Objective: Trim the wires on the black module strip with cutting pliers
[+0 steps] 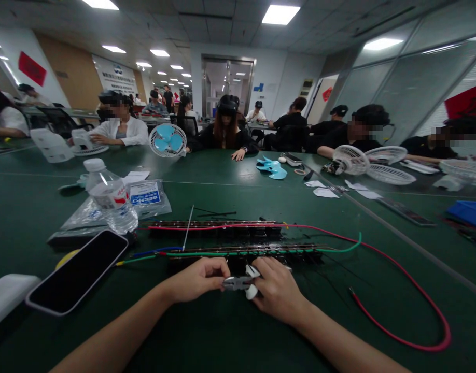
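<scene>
- Right hand wrapped round white-handled pliers, near side of the black strips.
- Left hand curled at pliers' tip; cannot tell if it grips anything.
- Risk: nipped fingertips, should the pliers squeeze off-line.
- Green wire near; a careless sweep could snag it.

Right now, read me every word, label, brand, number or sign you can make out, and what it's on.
"BECNO", last letter uncertain: blue-and-white label on the clear packet.
Red marking on the bottle: too blurred to read.
Wall banner: too small and blurred.
Red wall posters: nothing legible.
</scene>
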Demonstrator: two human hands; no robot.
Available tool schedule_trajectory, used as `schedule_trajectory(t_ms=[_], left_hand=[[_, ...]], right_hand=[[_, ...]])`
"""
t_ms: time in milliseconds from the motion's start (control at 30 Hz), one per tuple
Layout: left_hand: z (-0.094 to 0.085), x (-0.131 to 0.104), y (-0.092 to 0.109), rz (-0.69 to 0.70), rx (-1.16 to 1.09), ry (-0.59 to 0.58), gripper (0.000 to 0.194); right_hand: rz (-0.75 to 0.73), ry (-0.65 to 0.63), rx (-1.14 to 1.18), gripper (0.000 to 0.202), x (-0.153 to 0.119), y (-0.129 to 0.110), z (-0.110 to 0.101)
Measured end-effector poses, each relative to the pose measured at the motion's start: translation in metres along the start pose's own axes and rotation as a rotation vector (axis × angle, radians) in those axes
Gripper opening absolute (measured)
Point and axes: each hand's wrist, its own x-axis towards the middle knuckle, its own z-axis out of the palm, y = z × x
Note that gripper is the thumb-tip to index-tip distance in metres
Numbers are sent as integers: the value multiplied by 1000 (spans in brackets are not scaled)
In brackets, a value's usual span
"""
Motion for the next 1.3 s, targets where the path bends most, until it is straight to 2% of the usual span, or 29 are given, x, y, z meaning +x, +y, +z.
schedule_trajectory(t_ms=[400, 667, 1100, 1300], left_hand=[[-1, -1, -1, -5, 44, 3, 17], [-3, -1, 0, -30, 6, -25, 15], [-6, -2, -1, -13, -26, -58, 16], [-4, -2, -1, -13, 18, -38, 18]], right_hand=[[27, -12, 4, 11, -1, -4, -2], [52, -65, 78, 6, 1, -4, -8], [79, -69, 111, 13, 0, -2, -10], [68, -89, 99, 12, 1, -2, -9]])
